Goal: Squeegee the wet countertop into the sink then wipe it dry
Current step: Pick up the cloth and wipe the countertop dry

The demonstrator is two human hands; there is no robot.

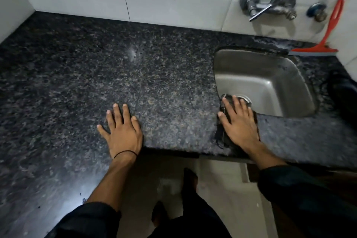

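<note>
Right hand pressing cloth, at sink edge

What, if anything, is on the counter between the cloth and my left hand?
Nothing visible. The cloth lies under the right hand at the sink's near corner, and only bare countertop runs from it to the left hand, which rests flat.

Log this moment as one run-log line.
phase: wiping dry | left hand: flat on countertop | right hand: pressing cloth at sink edge | squeegee: propped against wall behind sink
</note>
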